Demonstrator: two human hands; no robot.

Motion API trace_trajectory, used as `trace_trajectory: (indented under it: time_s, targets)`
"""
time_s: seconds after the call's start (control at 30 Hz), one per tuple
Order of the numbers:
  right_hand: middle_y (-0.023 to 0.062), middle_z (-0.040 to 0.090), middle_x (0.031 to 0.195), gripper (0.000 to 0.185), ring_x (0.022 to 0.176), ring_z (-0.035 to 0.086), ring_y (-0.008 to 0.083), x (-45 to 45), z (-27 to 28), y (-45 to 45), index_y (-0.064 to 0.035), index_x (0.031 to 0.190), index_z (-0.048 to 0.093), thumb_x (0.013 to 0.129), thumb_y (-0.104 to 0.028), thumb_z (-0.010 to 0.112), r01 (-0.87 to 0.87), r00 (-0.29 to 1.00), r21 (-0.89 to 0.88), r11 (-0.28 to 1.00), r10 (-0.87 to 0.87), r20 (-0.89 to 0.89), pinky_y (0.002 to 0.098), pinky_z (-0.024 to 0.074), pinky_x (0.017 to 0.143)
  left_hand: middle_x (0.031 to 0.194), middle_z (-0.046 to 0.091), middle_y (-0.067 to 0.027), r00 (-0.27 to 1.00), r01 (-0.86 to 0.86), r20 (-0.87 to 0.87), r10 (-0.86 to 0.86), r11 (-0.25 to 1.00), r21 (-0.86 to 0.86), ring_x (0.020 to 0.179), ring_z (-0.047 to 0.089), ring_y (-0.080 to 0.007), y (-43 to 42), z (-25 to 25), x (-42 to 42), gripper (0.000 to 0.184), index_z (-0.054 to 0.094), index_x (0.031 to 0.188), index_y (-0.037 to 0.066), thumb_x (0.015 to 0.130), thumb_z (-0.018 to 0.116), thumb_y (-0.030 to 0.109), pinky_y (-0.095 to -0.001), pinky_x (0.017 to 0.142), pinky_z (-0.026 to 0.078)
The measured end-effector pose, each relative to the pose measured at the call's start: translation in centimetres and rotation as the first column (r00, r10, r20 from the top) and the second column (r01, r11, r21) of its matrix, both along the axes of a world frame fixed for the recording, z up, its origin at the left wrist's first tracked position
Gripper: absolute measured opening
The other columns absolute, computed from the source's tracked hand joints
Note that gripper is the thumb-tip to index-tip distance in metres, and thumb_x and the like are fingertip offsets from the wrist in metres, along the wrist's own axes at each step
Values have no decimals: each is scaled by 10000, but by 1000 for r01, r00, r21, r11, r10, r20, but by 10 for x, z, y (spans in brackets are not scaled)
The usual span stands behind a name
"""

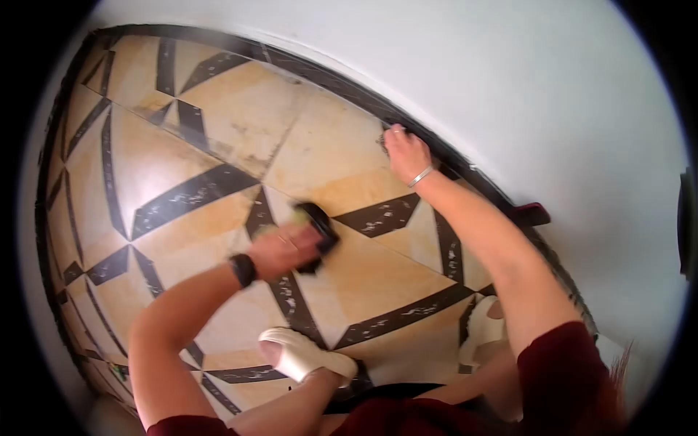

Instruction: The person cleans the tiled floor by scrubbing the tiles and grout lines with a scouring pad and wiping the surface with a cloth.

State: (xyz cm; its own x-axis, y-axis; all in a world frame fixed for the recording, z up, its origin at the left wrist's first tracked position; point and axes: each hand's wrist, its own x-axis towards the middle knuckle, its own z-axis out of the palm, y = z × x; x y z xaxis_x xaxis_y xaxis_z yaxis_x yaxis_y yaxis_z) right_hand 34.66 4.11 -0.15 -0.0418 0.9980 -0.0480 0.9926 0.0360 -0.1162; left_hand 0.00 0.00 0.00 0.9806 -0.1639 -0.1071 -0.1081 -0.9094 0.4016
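My left hand [285,249] is closed on a black object [317,234] with a patch of yellow-green beside it, low over the tiled floor [342,283]. Motion blur hides what kind of thing it is. My right hand [408,154] reaches to the foot of the wall, its fingers bent down against the floor beside the dark skirting [331,85]. A bit of something dark and rough [384,139] shows at its fingertips, mostly covered by the hand. Grey smudges mark the pale tiles left of it.
A white wall [494,87] rises at the right. Near the skirting lies a dark object with a reddish edge [532,214]. My feet are in cream slippers [294,354] at the bottom. A small green item [118,370] is at lower left.
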Motion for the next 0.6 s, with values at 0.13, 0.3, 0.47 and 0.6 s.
trace_trajectory:
  time_s: [0.13, 0.3, 0.47, 0.6]
  targets:
    - [157, 532, 1115, 172, 837, 601, 373, -40, 15, -61, -66, 963, 511, 839, -145, 601, 398, 913, 180, 900, -370, -171, 462, 506, 706, 1434, 379, -78, 987, 30, 158, -34, 999, 27, 1348, 324, -250, 34, 11, 9, 443, 505, 1262, 142, 823, 523, 198, -439, 1105, 277]
    - [156, 536, 1102, 208, 917, 567, 372, -99, 13, -100, -57, 1011, 550, 829, -135, 614, 575, 808, 179, 799, -519, -278, 440, 466, 787, 1321, 495, -115, 733, -675, 267, 625, 718, 170, 1259, 429, -288, 223, 8, -46, 342, 566, 1198, 102, 864, 520, 159, -400, 1047, 360]
    - [157, 541, 1078, 220, 946, 560, 364, -156, 17, -93, -50, 1025, 546, 834, -139, 607, 517, 838, 90, 851, -483, -252, 443, 464, 777, 1374, 436, -169, 324, -946, 387, 863, 300, 121, 1298, 358, -359, 276, -16, -129, 434, 548, 1241, 74, 824, 620, 172, -416, 1059, 339]
    - [154, 545, 1078, 198, 960, 563, 341, -230, 11, -89, -58, 1011, 552, 829, -125, 594, 60, 967, 22, 998, -52, -248, 433, 476, 782, 1398, 409, -131, 349, -922, 276, 896, 381, -69, 1307, 346, -339, 170, 5, -155, 560, 532, 1258, 81, 725, 702, 113, -431, 1060, 329]
